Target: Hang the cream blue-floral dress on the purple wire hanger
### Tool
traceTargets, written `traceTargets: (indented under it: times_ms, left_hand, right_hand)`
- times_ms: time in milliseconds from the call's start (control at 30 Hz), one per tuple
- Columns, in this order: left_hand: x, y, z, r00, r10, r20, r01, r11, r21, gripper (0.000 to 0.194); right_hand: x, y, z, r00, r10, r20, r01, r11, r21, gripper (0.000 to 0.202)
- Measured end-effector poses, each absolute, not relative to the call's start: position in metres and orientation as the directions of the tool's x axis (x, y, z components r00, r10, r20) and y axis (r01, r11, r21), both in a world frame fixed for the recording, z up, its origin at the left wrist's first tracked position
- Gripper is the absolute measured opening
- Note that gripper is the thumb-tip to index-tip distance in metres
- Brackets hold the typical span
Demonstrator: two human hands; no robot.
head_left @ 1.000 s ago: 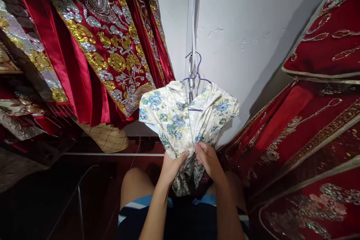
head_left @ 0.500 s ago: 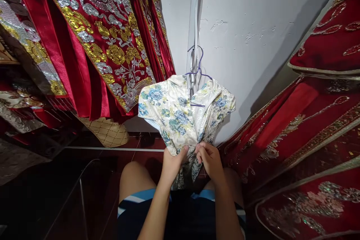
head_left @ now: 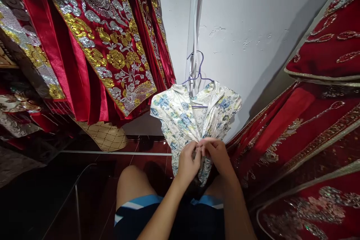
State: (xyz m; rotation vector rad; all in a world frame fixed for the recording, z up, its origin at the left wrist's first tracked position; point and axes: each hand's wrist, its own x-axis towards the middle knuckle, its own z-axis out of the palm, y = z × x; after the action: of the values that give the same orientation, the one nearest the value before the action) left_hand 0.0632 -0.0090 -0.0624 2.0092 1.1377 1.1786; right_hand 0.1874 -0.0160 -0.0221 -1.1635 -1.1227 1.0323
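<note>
A short-sleeved white blouse [head_left: 180, 114] with blue and green flowers hangs on a purple wire hanger [head_left: 199, 77], its neckline open in a V. At its front edges, just below the V, my left hand [head_left: 190, 159] pinches the fabric with bent fingers. Close beside it my right hand [head_left: 216, 153] grips the other front edge, fingers curled in and slightly blurred. The fingertips of both hands nearly meet. Whether a button lies between them is hidden. The blouse's lower part hangs behind my hands.
Red gowns with gold and silver sequins [head_left: 116, 58] hang at the left. More red embroidered garments [head_left: 298, 120] stand close on the right. A white wall [head_left: 239, 26] with a metal upright [head_left: 194, 11] is behind the blouse. A thin pale bar [head_left: 140, 153] runs low on the left.
My left hand has moved right and up toward my right hand, from the blouse's side to its front edges. The blouse has shifted slightly right, and its front is drawn together.
</note>
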Motion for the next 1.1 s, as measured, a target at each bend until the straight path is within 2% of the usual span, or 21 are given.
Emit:
traceTargets:
  times_ms: [133, 267, 367, 433, 467, 533, 600, 633, 700, 800, 900, 1000, 1100]
  left_hand:
    - [0.062, -0.008, -0.057, 0.381, 0.864, 0.328, 0.637, -0.503, 0.584, 0.015]
    - [0.058, -0.008, -0.047, 0.500, 0.849, 0.173, 0.777, -0.527, 0.345, 0.022]
    - [0.052, -0.002, -0.039, 0.565, 0.823, 0.063, 0.791, -0.562, 0.244, 0.027]
    - [0.047, 0.008, -0.030, 0.610, 0.791, 0.039, 0.755, -0.596, 0.271, 0.023]
    - [0.043, 0.014, -0.023, 0.624, 0.778, 0.072, 0.725, -0.611, 0.317, 0.019]
    - [0.037, 0.030, -0.003, 0.593, 0.767, 0.245, 0.637, -0.633, 0.440, 0.019]
    - [0.032, 0.050, 0.024, 0.456, 0.742, 0.491, 0.518, -0.670, 0.532, 0.031]
    - [0.031, 0.061, 0.038, 0.385, 0.700, 0.601, 0.463, -0.710, 0.530, 0.037]
    - [0.033, 0.080, 0.065, 0.347, 0.578, 0.739, 0.403, -0.803, 0.439, 0.034]
    - [0.043, 0.094, 0.091, 0.413, 0.466, 0.783, 0.418, -0.860, 0.292, 0.020]
    - [0.049, 0.094, 0.100, 0.371, 0.415, 0.831, 0.451, -0.863, 0.229, 0.017]
    - [0.032, 0.100, 0.102, 0.117, 0.427, 0.897, 0.444, -0.830, 0.337, 0.016]
    - [-0.008, 0.124, 0.095, -0.273, 0.542, 0.795, 0.267, -0.752, 0.603, 0.016]
  right_hand:
    - [0.195, 0.032, 0.019, 0.243, 0.970, 0.031, -0.209, 0.084, -0.974, 0.026]
    - [0.191, 0.074, 0.076, 0.272, 0.954, 0.130, -0.274, 0.206, -0.940, 0.017]
    - [0.184, 0.085, 0.100, 0.311, 0.930, 0.194, -0.257, 0.279, -0.925, 0.019]
    - [0.180, 0.083, 0.099, 0.303, 0.921, 0.245, -0.237, 0.322, -0.917, 0.020]
    - [0.178, 0.080, 0.095, 0.300, 0.914, 0.275, -0.219, 0.346, -0.912, 0.019]
    - [0.176, 0.072, 0.084, 0.301, 0.894, 0.332, -0.178, 0.395, -0.901, 0.019]
    - [0.175, 0.064, 0.075, 0.301, 0.882, 0.362, -0.134, 0.415, -0.900, 0.020]
    - [0.175, 0.061, 0.073, 0.297, 0.880, 0.369, -0.114, 0.417, -0.902, 0.021]
    - [0.174, 0.058, 0.071, 0.291, 0.872, 0.393, -0.075, 0.430, -0.900, 0.022]
    - [0.176, 0.062, 0.071, 0.314, 0.836, 0.450, 0.002, 0.473, -0.881, 0.023]
    - [0.181, 0.071, 0.058, 0.356, 0.808, 0.470, 0.121, 0.459, -0.880, 0.026]
    - [0.184, 0.072, 0.029, 0.354, 0.859, 0.371, 0.178, 0.328, -0.928, 0.026]
    - [0.184, 0.057, -0.005, 0.334, 0.918, 0.211, 0.090, 0.192, -0.977, 0.025]
